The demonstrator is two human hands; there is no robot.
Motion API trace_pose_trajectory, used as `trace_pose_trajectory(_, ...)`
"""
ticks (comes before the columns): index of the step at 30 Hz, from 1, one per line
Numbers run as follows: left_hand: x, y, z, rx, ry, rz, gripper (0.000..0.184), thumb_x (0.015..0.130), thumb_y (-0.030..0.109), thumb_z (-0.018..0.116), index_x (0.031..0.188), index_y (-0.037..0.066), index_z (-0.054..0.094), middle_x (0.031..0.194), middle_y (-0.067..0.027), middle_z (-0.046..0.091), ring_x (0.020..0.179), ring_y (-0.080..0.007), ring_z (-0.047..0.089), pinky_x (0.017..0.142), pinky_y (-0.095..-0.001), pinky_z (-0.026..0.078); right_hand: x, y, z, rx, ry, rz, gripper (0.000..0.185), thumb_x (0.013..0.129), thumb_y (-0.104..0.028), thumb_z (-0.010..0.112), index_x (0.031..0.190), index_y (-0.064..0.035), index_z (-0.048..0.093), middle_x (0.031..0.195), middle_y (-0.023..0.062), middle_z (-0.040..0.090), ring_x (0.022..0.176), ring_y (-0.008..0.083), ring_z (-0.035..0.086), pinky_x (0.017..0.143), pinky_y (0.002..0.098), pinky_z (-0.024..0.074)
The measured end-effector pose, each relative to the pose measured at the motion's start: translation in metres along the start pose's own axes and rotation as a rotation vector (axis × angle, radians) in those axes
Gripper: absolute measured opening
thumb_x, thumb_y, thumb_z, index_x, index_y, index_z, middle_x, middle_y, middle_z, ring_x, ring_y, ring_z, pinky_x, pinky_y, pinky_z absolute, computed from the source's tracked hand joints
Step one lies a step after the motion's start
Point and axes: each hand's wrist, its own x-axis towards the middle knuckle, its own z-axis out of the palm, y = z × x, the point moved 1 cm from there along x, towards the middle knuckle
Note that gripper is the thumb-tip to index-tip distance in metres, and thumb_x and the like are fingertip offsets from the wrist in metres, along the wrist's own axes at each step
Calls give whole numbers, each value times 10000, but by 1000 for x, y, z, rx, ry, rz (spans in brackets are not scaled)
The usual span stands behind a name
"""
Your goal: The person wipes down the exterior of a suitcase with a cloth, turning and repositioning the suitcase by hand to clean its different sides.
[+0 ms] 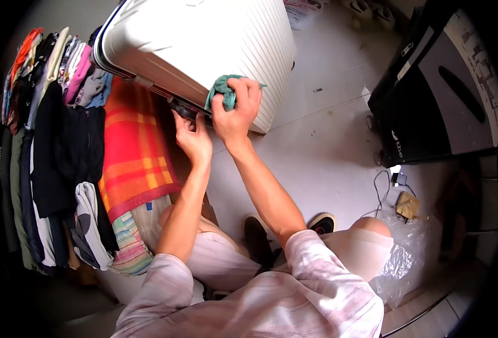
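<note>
Your shirt (271,304) lies nearest; judged step: wiping. Right fingers (253,90) clutch green cloth (222,87), left fingers (200,121) pinch suitcase handle (183,110); next stroke needs steadying.

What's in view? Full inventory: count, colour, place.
white suitcase: 1, white, top centre
dark handle: 1, black, on its near side
cloth: 1, green, against its near edge
hanging clothes: many, mixed colours, left
blanket: 1, red and orange plaid, beside clothes
striped fabric: multicolour, below blanket
dark case: 1, black and grey, right
pale shoes: 2, top right
printed plastic: clear with pink, top
charger: 1, black, cable beside, right
packet: 1, brown, below charger
clear plastic: lower right
floor: grey, centre
worn shoes: 2, dark, bottom centre
left hand: 1, grip on handle
right hand: 1, grip on cloth
</note>
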Motion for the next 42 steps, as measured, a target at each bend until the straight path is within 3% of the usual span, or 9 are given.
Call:
trace_pose_trajectory(4,-13,2,4,117,50,-36,737,891,-34,656,1537,-3,302,1105,-165,693,972,-213,678,855,-316,525,-73,97,-34,-219,42,-126,340,740,-182,709,1055,-83,623,1154,180,525,1007,388,539,863,489,457)
trace_pose_trajectory(7,-8,1,3,102,66,-26,718,889,-30,663,1524,-7,327,1079,-149,696,956,-211,679,853,-315,524,-152,232,-91,-402,-219,476,340,796,-227,686,1068,-42,599,1141,201,589,1073,385,544,921,492,444)
trace_pose_trajectory(12,-36,25,18,113,66,19,674,892,-16,686,1487,-44,370,1060,-113,694,950,-179,661,877,-307,515,-64,162,-99,60,31,828,318,868,-242,647,1067,-1,592,1112,163,592,1028,303,558,946,400,433)
trace_pose_trajectory(20,-97,68,79,65,-42,106,786,857,-25,685,1535,-21,287,1165,-186,650,1084,-272,632,977,-384,478,57,11,-94,-248,63,-409,232,809,-112,659,1022,-26,626,1058,137,518,1013,312,510,891,428,424)
trace_pose_trajectory(24,-96,84,101,-76,-113,40,838,863,-26,685,1554,-17,211,1162,-173,645,1082,-262,627,987,-376,470,27,94,-131,-404,-23,-358,210,814,-92,622,1015,-29,625,1043,148,535,986,307,530,893,405,443)
trace_pose_trajectory(26,-92,95,109,-170,-154,-63,887,857,-34,692,1562,0,153,1134,-156,645,1063,-250,629,981,-374,467,18,117,-153,-205,-33,290,222,819,-76,597,1034,-20,612,1022,135,563,972,271,556,911,370,450)
trace_pose_trajectory(29,-93,93,122,-169,-159,-38,903,836,-39,715,1545,9,157,1114,-147,641,1039,-249,630,967,-377,468,53,97,-163,-17,143,249,244,829,-78,593,1062,-5,590,1009,108,581,968,225,564,918,330,449)
trace_pose_trajectory(37,-100,98,148,-165,25,-104,887,807,-27,745,1513,42,212,1068,-157,632,1005,-266,616,938,-381,453,226,-121,-110,25,42,-525,387,763,-115,651,1121,7,569,1083,121,559,1021,245,552,951,359,441)
trace_pose_trajectory(42,-99,102,149,-192,38,-146,857,828,-30,715,1514,52,209,1070,-162,632,1020,-255,604,954,-381,445,218,-104,-76,-258,36,-901,496,595,-93,752,1077,-103,638,1078,115,565,1080,306,530,962,433,380)
